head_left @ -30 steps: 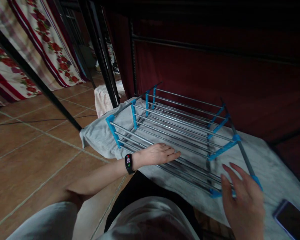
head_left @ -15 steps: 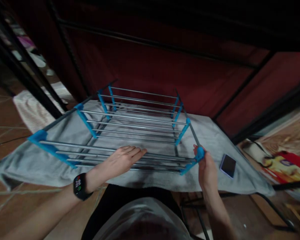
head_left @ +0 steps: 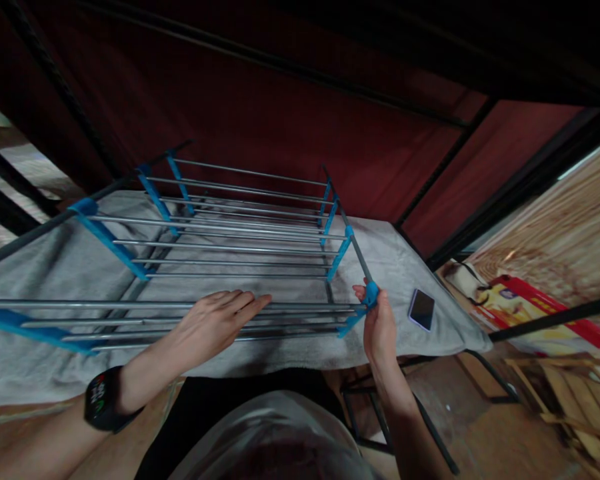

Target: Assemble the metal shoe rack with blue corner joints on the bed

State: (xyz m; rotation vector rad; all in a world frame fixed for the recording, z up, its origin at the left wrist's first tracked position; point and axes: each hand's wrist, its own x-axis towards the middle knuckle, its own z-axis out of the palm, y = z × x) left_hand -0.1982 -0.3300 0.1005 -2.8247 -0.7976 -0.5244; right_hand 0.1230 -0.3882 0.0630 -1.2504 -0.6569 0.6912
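Observation:
A shoe rack of grey metal rods and blue plastic side pieces lies across a cloth-covered table in front of me. Across its near rods rests my left hand, palm down, with fingers stretched to the right; its thumb is hidden. My right hand is cupped round the blue corner joint at the rack's near right end, fingertips showing on the inner side. The rack's near left corner runs out at the picture's left edge. A black smart band is on my left wrist.
To the right of the rack a phone lies on the grey cloth. Dark red panels with black frames stand close behind. At the right are a red and yellow package and wooden slats.
The view has shifted, so the rack, phone and hands appear further left. My left hand still rests on the near rods, and my right hand stays at the same corner joint.

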